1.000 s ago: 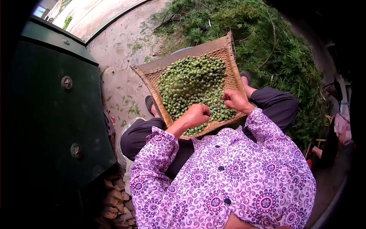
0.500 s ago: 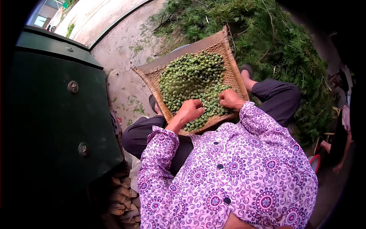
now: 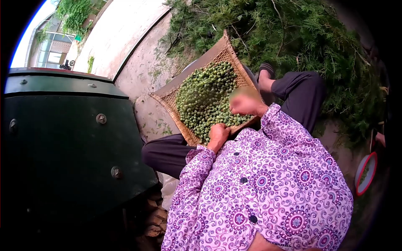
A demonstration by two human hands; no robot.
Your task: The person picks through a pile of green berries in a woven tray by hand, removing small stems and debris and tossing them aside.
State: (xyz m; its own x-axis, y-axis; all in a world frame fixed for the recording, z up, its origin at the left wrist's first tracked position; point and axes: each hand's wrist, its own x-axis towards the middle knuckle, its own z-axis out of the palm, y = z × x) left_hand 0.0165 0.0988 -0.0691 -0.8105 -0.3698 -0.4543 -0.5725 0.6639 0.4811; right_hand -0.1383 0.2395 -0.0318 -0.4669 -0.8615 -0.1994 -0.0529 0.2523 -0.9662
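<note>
A woven scoop-shaped basket (image 3: 173, 113) rests between my bent legs, its flat strip along the far edge. Small round green fruits (image 3: 205, 90) cover most of its floor. At the near rim, my left hand (image 3: 219, 133) is closed with curled fingers against the fruits. My right hand (image 3: 246, 102), partly blurred, is over the right side of the basket with its fingers drawn together above the pile. I cannot tell what either hand has between its fingers.
Cut green branches (image 3: 301, 46) are heaped beyond and to the right. A dark green metal box (image 3: 71, 142) with round fittings stands at left. A red-rimmed container (image 3: 366, 173) is at far right, and broken bricks (image 3: 155, 219) lie low at left.
My left hand has moved back toward the basket's near rim. My right hand has shifted toward the right rim and appears blurred. The view has turned, showing more of the metal box.
</note>
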